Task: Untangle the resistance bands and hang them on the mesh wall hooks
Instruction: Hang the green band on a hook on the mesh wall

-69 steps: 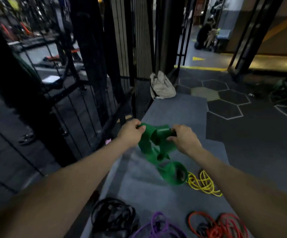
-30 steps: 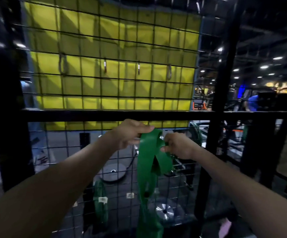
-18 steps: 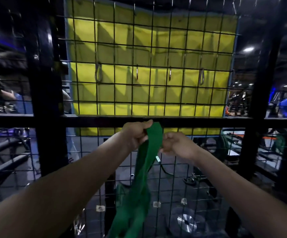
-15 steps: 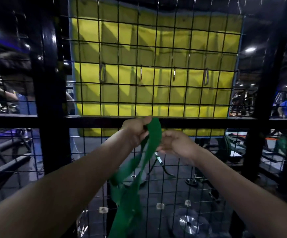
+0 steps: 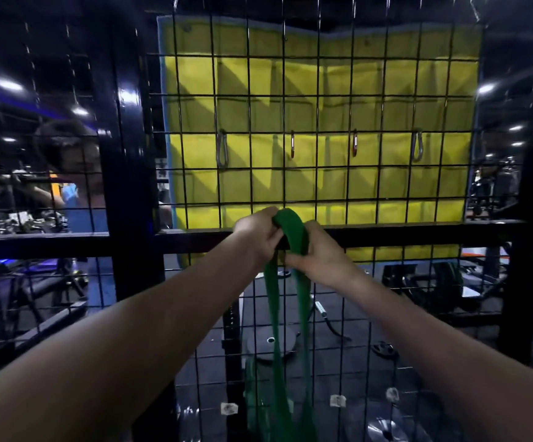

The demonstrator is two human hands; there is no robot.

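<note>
I have the green resistance band point(image 5: 286, 291) pinched at the top of its loop by both hands: my left hand point(image 5: 260, 232) curls round the fold, my right hand point(image 5: 317, 255) grips just beside it. The band sits in front of the mesh wall point(image 5: 338, 186), below the row of carabiner hooks point(image 5: 292, 144), its two strands dangling downward. I judge it light, floppy and stretchy, a bit grippy. Holding the loop's crown and spreading it open should let it slip over a hook.
</note>
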